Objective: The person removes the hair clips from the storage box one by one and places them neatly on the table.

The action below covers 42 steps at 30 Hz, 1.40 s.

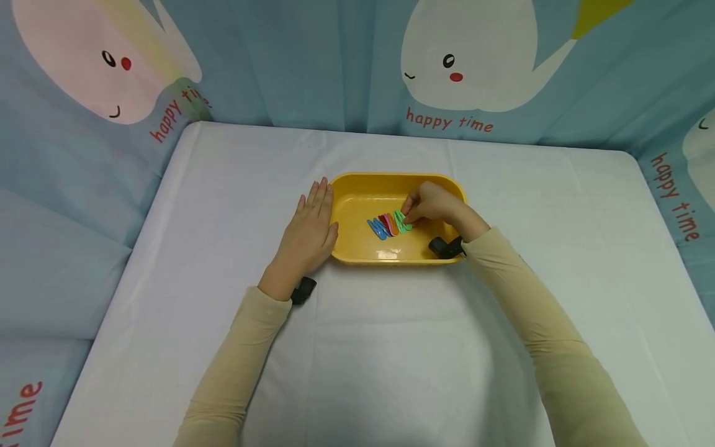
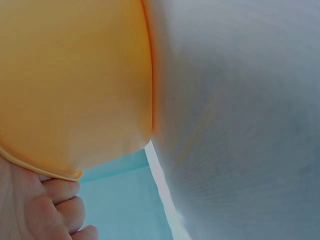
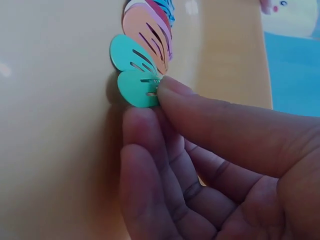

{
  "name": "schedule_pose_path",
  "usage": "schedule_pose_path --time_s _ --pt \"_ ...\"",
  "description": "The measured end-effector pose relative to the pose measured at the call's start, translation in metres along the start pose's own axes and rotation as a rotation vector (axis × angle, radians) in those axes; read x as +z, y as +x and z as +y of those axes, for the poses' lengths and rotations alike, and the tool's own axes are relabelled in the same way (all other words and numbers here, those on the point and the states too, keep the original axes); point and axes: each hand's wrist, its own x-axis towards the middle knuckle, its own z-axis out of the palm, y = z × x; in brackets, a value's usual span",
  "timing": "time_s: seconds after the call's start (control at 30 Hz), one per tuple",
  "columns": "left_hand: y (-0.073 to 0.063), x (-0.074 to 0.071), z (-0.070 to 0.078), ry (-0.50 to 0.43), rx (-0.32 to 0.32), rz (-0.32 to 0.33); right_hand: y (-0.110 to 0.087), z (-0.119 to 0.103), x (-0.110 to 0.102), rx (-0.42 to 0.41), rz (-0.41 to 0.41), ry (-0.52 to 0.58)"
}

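Observation:
Inside a yellow tray (image 1: pixel 349 243) lies a short row of snap hair clips, in blue (image 1: pixel 377 228), red, pink, orange (image 3: pixel 139 24) and green (image 3: pixel 124 51). At the right end of that row my right hand (image 1: pixel 438 203) pinches a green hair clip (image 3: pixel 134 90) between thumb and fingertips. The pinched clip partly overlaps the other green one. My left hand (image 1: pixel 304 234) lies along the outside of the tray's left end, its fingers straight and touching the rim. The left wrist view shows the tray's outer wall (image 2: pixel 90 85) above those fingers (image 2: pixel 62 190).
The tray stands on a table with a white cloth (image 1: pixel 391 347). Behind it and to the sides hangs a blue curtain (image 1: pixel 301 62) printed with whales. A black wrist camera (image 1: pixel 445 247) on the right arm hangs over the tray's front right corner.

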Motion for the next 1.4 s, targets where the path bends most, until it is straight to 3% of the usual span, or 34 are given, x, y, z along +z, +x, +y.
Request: schedule_pose_path --time_s 0.63,0.9,1.2,1.4 --pt "0.001 0.002 0.004 -0.001 0.022 0.0 -0.015 0.0 -0.009 -0.036 0.047 0.06" --pt "0.001 0.003 0.002 -0.011 0.021 0.013 -0.025 -0.002 -0.018 -0.052 0.071 0.133" --pt "-0.002 0.007 -0.003 -0.068 0.034 0.054 -0.038 0.0 -0.025 -0.06 0.121 0.185" --pt "-0.003 0.008 -0.004 -0.083 0.043 0.074 -0.056 0.011 -0.032 -0.111 0.197 0.262"
